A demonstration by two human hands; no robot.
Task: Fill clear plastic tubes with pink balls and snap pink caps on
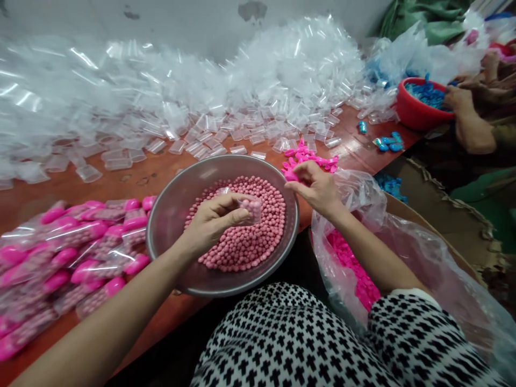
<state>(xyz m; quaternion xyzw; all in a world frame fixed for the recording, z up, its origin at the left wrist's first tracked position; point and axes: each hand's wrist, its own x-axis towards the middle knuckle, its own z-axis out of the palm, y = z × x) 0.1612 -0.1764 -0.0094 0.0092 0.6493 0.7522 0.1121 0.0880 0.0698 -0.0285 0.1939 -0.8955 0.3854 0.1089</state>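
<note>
My left hand is closed around a small clear plastic tube with pink beads inside, held above the metal bowl. Pink beads cover much of the bowl's bottom. Beyond the bowl's right rim, my right hand pinches a bright pink plastic cap at the edge of a small pile of pink caps. Its thumb and first finger are bent together; the other fingers curl behind them.
Filled tubes with pink caps lie heaped at left. Clear tubes are piled along the wall. A plastic-lined container of pink pieces stands at right. Farther right, another person's hands are at a red bowl of blue pieces.
</note>
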